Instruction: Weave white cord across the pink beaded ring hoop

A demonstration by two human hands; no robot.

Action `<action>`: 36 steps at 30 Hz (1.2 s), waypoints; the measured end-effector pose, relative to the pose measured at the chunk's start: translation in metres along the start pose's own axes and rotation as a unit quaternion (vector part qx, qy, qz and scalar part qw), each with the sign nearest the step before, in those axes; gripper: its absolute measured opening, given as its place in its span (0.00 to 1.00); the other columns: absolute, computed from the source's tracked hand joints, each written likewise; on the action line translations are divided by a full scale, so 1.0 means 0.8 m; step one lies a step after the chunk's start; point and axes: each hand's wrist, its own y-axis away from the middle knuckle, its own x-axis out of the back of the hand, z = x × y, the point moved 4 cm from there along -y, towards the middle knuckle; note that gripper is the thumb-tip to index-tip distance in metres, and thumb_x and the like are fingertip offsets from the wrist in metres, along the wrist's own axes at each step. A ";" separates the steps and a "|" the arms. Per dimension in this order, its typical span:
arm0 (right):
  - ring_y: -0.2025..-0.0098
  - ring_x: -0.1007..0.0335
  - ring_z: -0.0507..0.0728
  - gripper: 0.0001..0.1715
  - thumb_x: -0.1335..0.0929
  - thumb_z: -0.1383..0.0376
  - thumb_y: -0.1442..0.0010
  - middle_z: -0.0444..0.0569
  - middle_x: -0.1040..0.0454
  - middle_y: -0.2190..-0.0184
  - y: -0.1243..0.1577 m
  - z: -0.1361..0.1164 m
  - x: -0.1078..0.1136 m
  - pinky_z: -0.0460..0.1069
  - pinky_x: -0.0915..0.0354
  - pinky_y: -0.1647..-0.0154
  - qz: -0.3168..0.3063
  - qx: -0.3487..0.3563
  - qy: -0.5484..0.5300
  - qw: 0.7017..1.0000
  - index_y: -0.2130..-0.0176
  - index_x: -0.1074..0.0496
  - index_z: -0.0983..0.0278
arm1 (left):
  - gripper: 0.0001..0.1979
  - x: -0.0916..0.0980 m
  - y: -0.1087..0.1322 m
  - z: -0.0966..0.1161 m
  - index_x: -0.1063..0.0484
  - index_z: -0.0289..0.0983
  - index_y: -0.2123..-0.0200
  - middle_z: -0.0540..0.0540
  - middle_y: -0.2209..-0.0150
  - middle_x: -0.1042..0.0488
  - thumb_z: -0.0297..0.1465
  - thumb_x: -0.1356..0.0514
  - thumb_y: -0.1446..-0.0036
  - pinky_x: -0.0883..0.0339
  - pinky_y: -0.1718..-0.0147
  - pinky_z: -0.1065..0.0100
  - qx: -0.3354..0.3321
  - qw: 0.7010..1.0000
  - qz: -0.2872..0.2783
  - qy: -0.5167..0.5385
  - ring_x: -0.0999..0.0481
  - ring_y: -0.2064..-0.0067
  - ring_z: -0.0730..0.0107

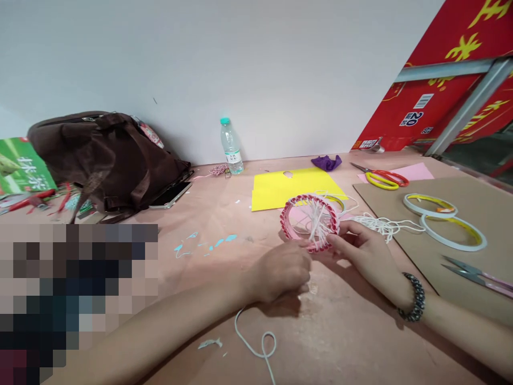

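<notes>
A ring wrapped in pink and red (285, 222) stands tilted above the table, with white cord (319, 216) strung across its opening. My right hand (366, 251) grips the ring's lower right edge between thumb and fingers; a dark beaded bracelet circles that wrist. At the lower left of the ring, my left hand (282, 270) is closed, its fingertips curled out of sight. A loose length of white cord (268, 345) comes out from under the left hand and loops toward the front; the hand appears to pinch it. More white cord (379, 224) lies heaped behind my right hand.
Yellow paper (272, 190) lies behind the ring. To the right, brown cardboard (420, 256) bears tape rolls (455, 231) and small scissors (467, 270). Red-and-yellow scissors (387, 180) lie farther back. A water bottle (231, 147), phone (171, 195) and brown bag (108, 160) stand by the wall.
</notes>
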 end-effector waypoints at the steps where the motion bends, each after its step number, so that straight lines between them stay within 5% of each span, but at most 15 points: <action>1: 0.75 0.30 0.52 0.16 0.30 0.54 0.47 0.44 0.29 0.76 -0.001 0.001 0.002 0.46 0.34 0.74 0.012 -0.002 -0.008 1.000 0.71 0.33 0.63 | 0.14 0.000 0.000 -0.006 0.34 0.40 0.75 0.46 0.76 0.30 0.39 0.50 0.40 0.35 0.62 0.63 0.038 0.999 0.030 0.019 0.30 0.71 0.67; 4: 0.73 0.28 0.54 0.17 0.29 0.53 0.49 0.45 0.27 0.74 -0.003 0.006 0.008 0.47 0.32 0.72 0.048 -0.015 -0.043 0.998 0.69 0.32 0.63 | 0.11 0.006 0.002 -0.032 0.35 0.39 0.64 0.54 0.79 0.36 0.40 0.45 0.42 0.43 0.77 0.72 0.236 0.958 0.160 0.033 0.38 0.79 0.74; 7: 0.73 0.28 0.54 0.16 0.29 0.53 0.49 0.45 0.27 0.75 -0.005 0.008 0.014 0.47 0.30 0.72 0.078 -0.020 -0.074 0.994 0.68 0.32 0.62 | 0.12 0.006 -0.001 -0.041 0.32 0.39 0.57 0.53 0.76 0.31 0.39 0.44 0.42 0.43 0.76 0.73 0.319 0.936 0.146 0.027 0.35 0.76 0.74; 10: 0.72 0.27 0.54 0.16 0.29 0.53 0.48 0.45 0.27 0.75 -0.006 0.007 0.016 0.46 0.30 0.72 0.088 -0.032 -0.083 0.992 0.70 0.34 0.61 | 0.12 0.007 -0.009 -0.032 0.26 0.39 0.65 0.47 0.70 0.26 0.35 0.48 0.39 0.39 0.68 0.70 0.246 0.964 0.095 -0.035 0.29 0.69 0.69; 14: 0.72 0.28 0.53 0.17 0.29 0.53 0.48 0.45 0.27 0.74 -0.007 0.005 0.012 0.45 0.31 0.73 0.062 -0.064 -0.077 0.993 0.71 0.33 0.63 | 0.05 0.009 -0.011 -0.005 0.27 0.40 0.68 0.41 0.57 0.25 0.31 0.43 0.43 0.43 0.49 0.59 0.028 0.988 0.070 -0.134 0.32 0.49 0.57; 17: 0.73 0.28 0.52 0.17 0.28 0.53 0.49 0.44 0.28 0.75 -0.007 0.004 0.011 0.45 0.31 0.73 0.060 -0.060 -0.081 0.993 0.71 0.33 0.63 | 0.08 -0.002 -0.008 0.001 0.31 0.39 0.69 0.42 0.62 0.24 0.28 0.48 0.41 0.44 0.47 0.57 -0.037 0.997 -0.017 -0.063 0.29 0.53 0.61; 19: 0.73 0.28 0.53 0.18 0.28 0.53 0.50 0.44 0.29 0.76 -0.008 0.007 0.012 0.45 0.31 0.74 0.072 -0.062 -0.084 0.992 0.71 0.33 0.62 | 0.09 -0.002 -0.006 -0.008 0.35 0.39 0.70 0.45 0.71 0.27 0.29 0.52 0.39 0.36 0.58 0.63 0.028 1.000 0.007 -0.012 0.28 0.66 0.66; 22: 0.71 0.26 0.55 0.18 0.28 0.52 0.50 0.45 0.27 0.74 -0.010 0.012 0.014 0.46 0.30 0.73 0.084 -0.072 -0.108 0.988 0.69 0.33 0.62 | 0.07 0.005 0.000 -0.030 0.36 0.39 0.65 0.53 0.79 0.35 0.36 0.47 0.40 0.42 0.76 0.72 0.223 0.967 0.124 0.003 0.36 0.78 0.73; 25: 0.71 0.26 0.56 0.18 0.28 0.52 0.51 0.45 0.26 0.74 -0.011 0.014 0.017 0.47 0.29 0.71 0.098 -0.064 -0.123 0.986 0.70 0.34 0.61 | 0.09 0.004 -0.002 -0.035 0.33 0.38 0.61 0.54 0.78 0.32 0.37 0.45 0.41 0.42 0.76 0.74 0.287 0.952 0.105 0.005 0.34 0.78 0.75; 29: 0.72 0.26 0.54 0.19 0.28 0.52 0.51 0.44 0.26 0.76 -0.011 0.016 0.016 0.45 0.31 0.74 0.090 -0.086 -0.125 0.984 0.71 0.35 0.62 | 0.11 0.011 -0.013 -0.013 0.27 0.37 0.68 0.43 0.65 0.25 0.33 0.48 0.38 0.34 0.64 0.68 0.112 0.978 0.113 -0.132 0.26 0.62 0.67; 32: 0.71 0.27 0.53 0.19 0.28 0.52 0.51 0.44 0.27 0.74 -0.009 0.016 0.013 0.44 0.31 0.74 0.077 -0.086 -0.134 0.984 0.69 0.34 0.62 | 0.09 0.009 -0.014 0.008 0.28 0.37 0.70 0.39 0.49 0.29 0.33 0.44 0.41 0.41 0.46 0.54 -0.049 0.967 0.102 -0.230 0.38 0.41 0.54; 34: 0.71 0.28 0.52 0.19 0.28 0.52 0.51 0.44 0.27 0.73 -0.008 0.014 0.013 0.44 0.32 0.74 0.077 -0.070 -0.132 0.986 0.68 0.33 0.62 | 0.10 0.004 -0.015 0.012 0.29 0.37 0.70 0.41 0.47 0.30 0.32 0.47 0.39 0.51 0.40 0.50 -0.104 0.965 0.054 -0.236 0.44 0.37 0.56; 36: 0.71 0.28 0.52 0.18 0.27 0.52 0.51 0.44 0.28 0.73 -0.008 0.013 0.013 0.44 0.32 0.74 0.077 -0.057 -0.125 0.988 0.68 0.33 0.62 | 0.11 0.000 -0.015 0.013 0.31 0.37 0.70 0.43 0.54 0.25 0.32 0.49 0.38 0.53 0.39 0.52 -0.132 0.968 0.025 -0.210 0.38 0.40 0.61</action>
